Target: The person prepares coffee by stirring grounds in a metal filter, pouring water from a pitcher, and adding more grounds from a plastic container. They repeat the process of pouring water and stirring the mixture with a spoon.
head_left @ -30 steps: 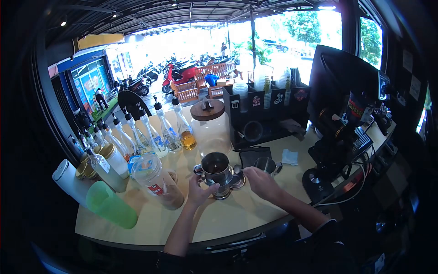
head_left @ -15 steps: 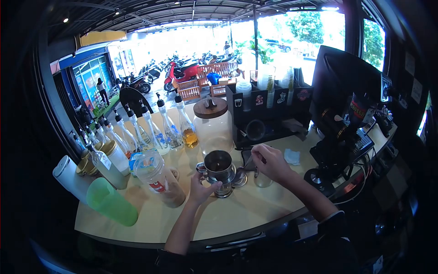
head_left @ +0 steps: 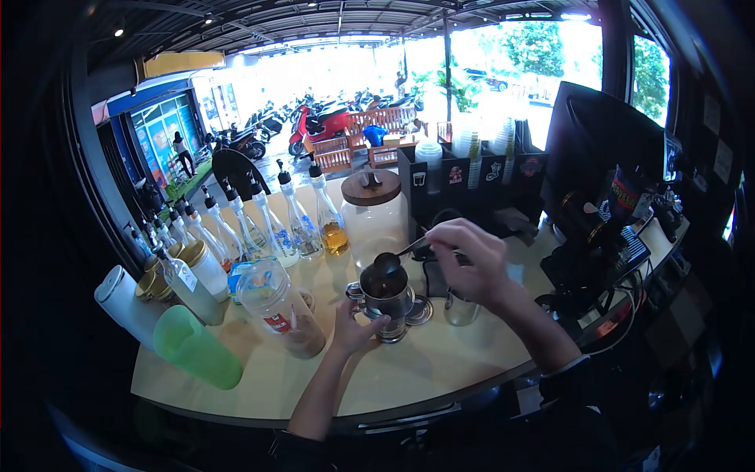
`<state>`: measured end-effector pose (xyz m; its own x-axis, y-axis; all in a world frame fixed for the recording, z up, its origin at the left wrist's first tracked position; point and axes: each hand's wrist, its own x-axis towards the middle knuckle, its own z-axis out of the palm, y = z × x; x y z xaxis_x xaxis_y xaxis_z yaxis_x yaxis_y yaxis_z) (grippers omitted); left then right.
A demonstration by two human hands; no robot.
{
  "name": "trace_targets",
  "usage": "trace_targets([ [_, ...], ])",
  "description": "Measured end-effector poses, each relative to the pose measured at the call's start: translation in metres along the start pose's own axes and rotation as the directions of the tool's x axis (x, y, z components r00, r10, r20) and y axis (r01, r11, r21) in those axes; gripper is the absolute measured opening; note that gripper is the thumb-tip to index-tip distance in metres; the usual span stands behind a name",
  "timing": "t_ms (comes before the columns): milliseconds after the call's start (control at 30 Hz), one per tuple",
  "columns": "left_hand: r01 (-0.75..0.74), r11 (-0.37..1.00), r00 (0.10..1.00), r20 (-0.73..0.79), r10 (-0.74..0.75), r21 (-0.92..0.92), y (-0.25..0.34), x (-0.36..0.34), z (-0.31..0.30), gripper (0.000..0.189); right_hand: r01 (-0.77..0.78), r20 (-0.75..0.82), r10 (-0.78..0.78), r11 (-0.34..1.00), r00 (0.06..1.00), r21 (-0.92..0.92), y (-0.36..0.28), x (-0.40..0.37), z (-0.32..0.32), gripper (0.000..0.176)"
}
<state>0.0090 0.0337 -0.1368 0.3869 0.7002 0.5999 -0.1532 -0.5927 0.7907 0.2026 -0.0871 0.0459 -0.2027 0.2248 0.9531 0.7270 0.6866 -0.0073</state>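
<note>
My left hand (head_left: 354, 329) is closed round the handle side of a metal coffee dripper (head_left: 395, 305), its thumb across the front. The dripper stands upright on a small glass (head_left: 392, 333), and its inside looks dark. A spoon (head_left: 387, 264) is pinched in my right hand (head_left: 476, 263); its bowl hangs over the dripper's mouth. Whether the bowl carries anything is too dark to tell. Beside the dripper lies a round metal lid (head_left: 421, 311), partly hidden. A clear glass (head_left: 462, 311) stands under my right wrist.
Left of my hands are a clear jar with brown powder (head_left: 303, 340), a green tumbler (head_left: 197, 350) and several pump bottles (head_left: 334, 236). A wooden-lidded jar (head_left: 376, 224) stands behind the dripper. A black cup holder (head_left: 440, 189) and coffee equipment (head_left: 578, 263) occupy the right.
My right hand has moved up and left, bringing the spoon over the dripper's mouth. My left hand keeps its hold on the dripper. The view has shifted slightly.
</note>
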Motion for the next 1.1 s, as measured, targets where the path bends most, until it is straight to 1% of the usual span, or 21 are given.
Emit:
trace_targets([
  [33, -0.005, 1.0, 1.0, -0.001, 0.005, 0.026, 0.0, 0.0, -0.001, 0.055, 0.0, -0.002, 0.0, 1.0, 1.0, 0.0, -0.001, -0.001, 0.004, 0.016],
  [133, 0.002, 1.0, 1.0, 0.005, -0.002, 0.013, 0.001, 0.0, -0.001, 0.056, -0.017, 0.147, 0.01, 0.999, 0.989, 0.044, -0.001, -0.008, 0.015, 0.017],
  [167, 0.002, 1.0, 1.0, 0.005, -0.002, 0.014, 0.001, 0.0, -0.001, 0.056, -0.017, 0.146, 0.01, 0.999, 0.989, 0.044, 0.001, -0.012, 0.019, 0.017],
  [233, -0.017, 1.0, 1.0, 0.008, 0.017, -0.01, 0.001, 0.0, -0.001, 0.056, 0.05, 0.186, -0.059, 0.997, 0.981, 0.053, 0.007, -0.018, 0.027, 0.018],
  [300, -0.024, 0.999, 1.0, 0.016, 0.025, -0.025, 0.006, 0.001, -0.001, 0.056, 0.057, 0.181, -0.069, 0.996, 0.981, 0.069, 0.007, -0.018, 0.029, 0.019],
  [367, -0.028, 0.999, 0.999, 0.024, 0.029, -0.042, 0.009, 0.002, 0.0, 0.055, -0.051, 0.122, 0.033, 0.988, 0.992, 0.148, 0.004, -0.016, 0.034, 0.017],
  [400, -0.028, 0.999, 0.999, 0.03, 0.029, -0.031, 0.01, 0.002, 0.0, 0.055, -0.052, 0.122, 0.033, 0.988, 0.992, 0.149, 0.003, -0.016, 0.035, 0.017],
  [467, -0.029, 0.999, 0.999, 0.036, 0.03, -0.02, 0.01, 0.003, 0.0, 0.055, -0.224, 0.241, 0.164, 0.943, 0.957, 0.246, 0.001, -0.015, 0.036, 0.014],
  [500, -0.039, 0.999, 0.999, 0.032, 0.04, -0.037, 0.01, 0.003, 0.0, 0.055, -0.224, 0.241, 0.165, 0.943, 0.957, 0.246, 0.002, -0.016, 0.036, 0.014],
  [567, -0.05, 0.997, 0.998, 0.029, 0.051, -0.053, 0.011, 0.003, 0.001, 0.055, -0.307, 0.418, 0.203, 0.931, 0.885, 0.198, 0.004, -0.019, 0.036, 0.011],
  [700, -0.015, 0.999, 0.999, 0.029, 0.017, -0.045, 0.007, 0.0, 0.0, 0.056, -0.347, 0.456, 0.25, 0.927, 0.854, 0.14, 0.003, -0.018, 0.032, 0.009],
  [767, -0.002, 1.0, 1.0, 0.028, 0.003, -0.029, 0.008, 0.0, 0.0, 0.056, -0.323, 0.43, 0.204, 0.919, 0.879, 0.224, 0.006, -0.024, 0.038, 0.008],
  [900, -0.022, 0.999, 0.999, 0.033, 0.023, -0.032, 0.013, 0.002, 0.0, 0.056, -0.346, 0.472, 0.207, 0.91, 0.857, 0.23, 0.003, -0.022, 0.033, 0.008],
  [1000, -0.02, 1.0, 0.999, 0.038, 0.021, -0.014, 0.012, 0.001, 0.0, 0.055, -0.315, 0.466, 0.186, 0.924, 0.865, 0.216, 0.005, -0.027, 0.034, 0.009],
  [1067, -0.022, 1.0, 0.999, 0.035, 0.022, -0.005, 0.013, 0.002, -0.001, 0.055, -0.362, 0.51, 0.208, 0.905, 0.835, 0.223, 0.002, -0.025, 0.029, 0.01],
  [1100, -0.012, 1.0, 0.999, 0.035, 0.012, -0.007, 0.015, 0.002, -0.001, 0.055, -0.359, 0.51, 0.206, 0.906, 0.835, 0.222, 0.002, -0.025, 0.029, 0.01],
])
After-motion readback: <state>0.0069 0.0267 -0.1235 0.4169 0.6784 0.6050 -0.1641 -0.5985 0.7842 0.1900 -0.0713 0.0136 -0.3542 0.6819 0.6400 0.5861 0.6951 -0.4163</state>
